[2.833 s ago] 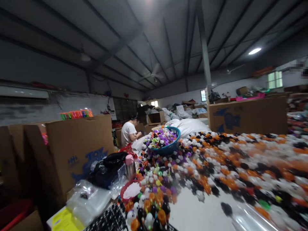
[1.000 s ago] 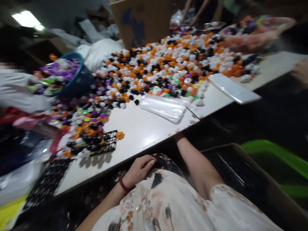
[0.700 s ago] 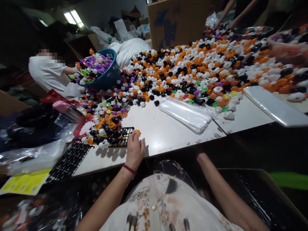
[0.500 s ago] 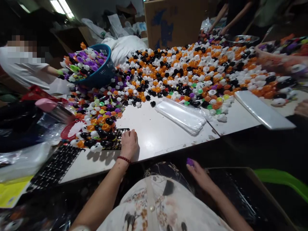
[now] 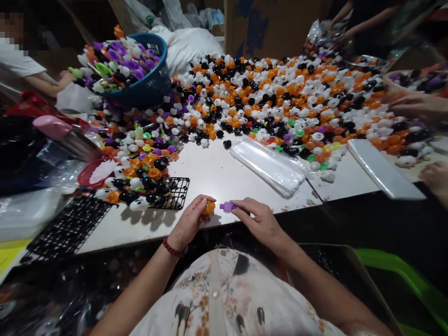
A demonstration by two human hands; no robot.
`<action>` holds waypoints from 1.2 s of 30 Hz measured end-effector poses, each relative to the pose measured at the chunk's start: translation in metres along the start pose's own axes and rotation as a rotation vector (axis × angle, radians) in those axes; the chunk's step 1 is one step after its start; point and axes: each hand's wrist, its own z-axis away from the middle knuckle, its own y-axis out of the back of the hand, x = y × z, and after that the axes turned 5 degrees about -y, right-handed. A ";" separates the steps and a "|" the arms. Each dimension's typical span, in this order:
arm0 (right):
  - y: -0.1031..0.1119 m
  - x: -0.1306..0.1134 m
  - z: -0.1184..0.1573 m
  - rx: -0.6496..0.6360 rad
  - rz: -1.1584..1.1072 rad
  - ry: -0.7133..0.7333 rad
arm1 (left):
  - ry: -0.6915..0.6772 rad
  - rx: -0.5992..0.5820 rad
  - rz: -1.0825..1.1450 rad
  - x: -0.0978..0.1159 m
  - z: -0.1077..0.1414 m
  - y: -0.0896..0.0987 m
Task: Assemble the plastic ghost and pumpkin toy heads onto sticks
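Observation:
At the table's front edge, my left hand (image 5: 189, 221) is closed on a small orange plastic figure (image 5: 209, 208), pumpkin-like in colour and shape. My right hand (image 5: 261, 218) pinches a purple ribbed plastic piece (image 5: 227, 206) between thumb and fingers. The purple piece points left at the orange figure, with a small gap between them. Left of my hands, a black plastic grid (image 5: 181, 192) lies partly under several black, white and orange figures (image 5: 147, 186). A black figure (image 5: 227, 144) lies alone farther back on the white table (image 5: 210, 165).
A big heap of figures (image 5: 280, 93) covers the back. Clear plastic bags (image 5: 268, 165) and another bag stack (image 5: 385, 168) lie to the right. A blue basket (image 5: 154, 77), red dish (image 5: 86, 175) and pink-lidded bottle (image 5: 66, 135) stand left. Other people's hands (image 5: 436, 179) show at the sides.
My right hand has come up from below the table edge with the purple piece. My left hand has left the black grid, moved right and now holds an orange figure.

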 end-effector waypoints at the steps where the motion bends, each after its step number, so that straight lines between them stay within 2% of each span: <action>1: -0.001 -0.001 -0.002 -0.011 0.006 0.007 | 0.015 -0.001 0.000 0.000 0.002 0.001; 4: -0.003 -0.003 -0.004 -0.061 0.030 0.008 | 0.053 0.007 0.000 -0.003 0.007 0.002; 7: -0.003 -0.006 -0.005 -0.120 0.068 0.015 | 0.034 -0.018 0.008 -0.004 0.009 0.000; 10: -0.002 -0.010 -0.006 -0.157 0.087 0.003 | 0.038 -0.011 -0.069 -0.002 0.010 -0.004; 14: -0.008 -0.013 -0.009 -0.172 0.046 -0.054 | 0.030 0.072 -0.198 -0.002 0.009 -0.009; 17: -0.014 -0.015 -0.011 -0.146 0.030 -0.073 | -0.071 0.170 -0.316 -0.005 0.007 -0.009; 19: -0.016 -0.017 -0.012 -0.182 0.037 -0.072 | -0.117 0.189 -0.419 -0.005 0.005 -0.007; 22: -0.017 -0.019 -0.012 -0.247 0.089 -0.046 | -0.082 0.150 -0.491 -0.008 0.000 -0.003; 26: -0.022 -0.014 -0.013 -0.231 0.128 -0.027 | -0.013 0.217 -0.483 -0.020 -0.008 0.000; 28: -0.027 -0.006 -0.014 -0.220 0.038 -0.079 | -0.001 0.229 -0.478 -0.024 -0.010 -0.001; 32: -0.030 0.014 -0.018 -0.234 -0.311 -0.341 | -0.020 0.198 -0.439 -0.020 -0.012 -0.005; 33: -0.028 0.017 -0.020 -0.226 -0.329 -0.376 | -0.031 0.181 -0.438 -0.017 -0.014 -0.007; 36: -0.019 0.019 -0.025 -0.162 -0.194 -0.367 | -0.019 0.157 -0.416 -0.011 -0.023 -0.009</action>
